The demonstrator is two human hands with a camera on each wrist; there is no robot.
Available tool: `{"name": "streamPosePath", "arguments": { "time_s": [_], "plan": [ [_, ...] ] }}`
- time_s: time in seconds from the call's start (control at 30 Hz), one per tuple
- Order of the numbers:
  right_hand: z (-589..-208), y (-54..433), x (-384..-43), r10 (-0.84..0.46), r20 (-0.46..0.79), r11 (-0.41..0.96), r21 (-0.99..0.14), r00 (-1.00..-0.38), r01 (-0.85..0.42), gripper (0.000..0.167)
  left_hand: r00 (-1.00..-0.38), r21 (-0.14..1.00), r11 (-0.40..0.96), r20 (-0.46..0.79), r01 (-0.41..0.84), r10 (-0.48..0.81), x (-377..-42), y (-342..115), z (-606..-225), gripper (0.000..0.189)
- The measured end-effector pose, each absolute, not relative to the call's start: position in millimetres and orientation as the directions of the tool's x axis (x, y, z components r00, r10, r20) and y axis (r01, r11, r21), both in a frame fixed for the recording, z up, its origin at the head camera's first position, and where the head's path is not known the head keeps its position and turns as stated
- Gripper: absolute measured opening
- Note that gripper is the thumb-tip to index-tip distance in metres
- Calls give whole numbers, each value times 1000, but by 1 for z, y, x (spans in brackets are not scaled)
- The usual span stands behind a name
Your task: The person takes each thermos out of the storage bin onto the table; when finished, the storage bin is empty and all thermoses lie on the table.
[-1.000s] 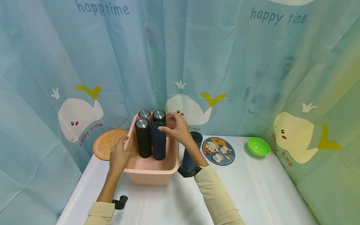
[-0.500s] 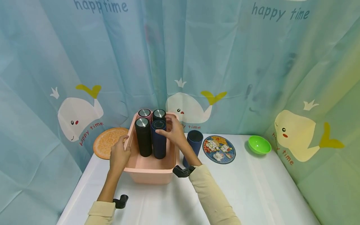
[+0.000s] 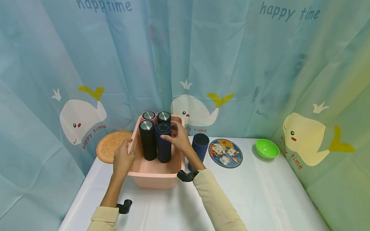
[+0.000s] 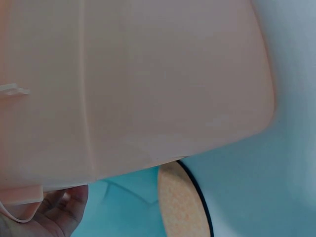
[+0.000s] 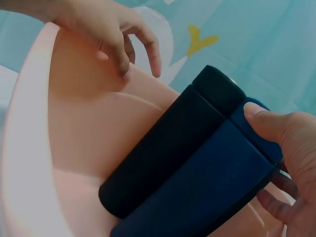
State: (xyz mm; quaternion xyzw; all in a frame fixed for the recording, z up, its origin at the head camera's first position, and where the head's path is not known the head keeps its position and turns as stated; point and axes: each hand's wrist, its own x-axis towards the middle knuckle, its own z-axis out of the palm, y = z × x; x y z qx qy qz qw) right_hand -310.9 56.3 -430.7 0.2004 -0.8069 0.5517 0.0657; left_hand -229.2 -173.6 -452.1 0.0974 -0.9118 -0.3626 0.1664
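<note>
A pink plastic bin (image 3: 153, 181) holds several upright thermos bottles. In its front pair are a black thermos (image 3: 148, 144) and a navy thermos (image 3: 164, 147); behind stand a pink-sided thermos (image 3: 149, 116) and another black one (image 3: 164, 116). My left hand (image 3: 123, 160) grips the bin's left rim, and its fingers (image 4: 74, 205) show under the edge in the left wrist view. With my right hand (image 3: 181, 139) I hold the navy thermos near its cap, thumb (image 5: 264, 118) on the near side, other fingers partly hidden behind it.
Outside the bin on the right stands another navy thermos (image 3: 200, 146), partly behind my right forearm. Beyond it lie a round cartoon mat (image 3: 225, 153) and a green bowl (image 3: 267, 148). An orange-slice mat (image 3: 111, 147) is at the left, near the whale-print curtain (image 3: 231, 64).
My right hand has drawn in closer around the navy thermos, its forearm shifting slightly left. The left hand stays on the rim, and the bottles keep their places.
</note>
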Motion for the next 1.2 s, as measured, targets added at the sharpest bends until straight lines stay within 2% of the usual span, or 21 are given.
{"name": "streamPosePath", "arguments": {
  "time_s": [0.3, 0.5, 0.9, 1.2],
  "plan": [
    [-431, 52, -308, -249, 308, 306, -875, -918, -376, 76, -926, 696, 717, 236, -52, -296, -229, -173, -453, 43],
    [-441, 49, -313, -248, 321, 363, -844, -914, -395, 78, -926, 701, 711, 234, -50, -295, -228, -173, -454, 44],
    [-439, 46, -311, -233, 280, 446, -821, -931, -358, 78, -927, 698, 714, 236, -47, -292, -229, -173, -452, 44],
    [-438, 45, -311, -227, 278, 453, -818, -933, -354, 75, -929, 695, 717, 228, -55, -292, -229, -174, -452, 43]
  ]
}}
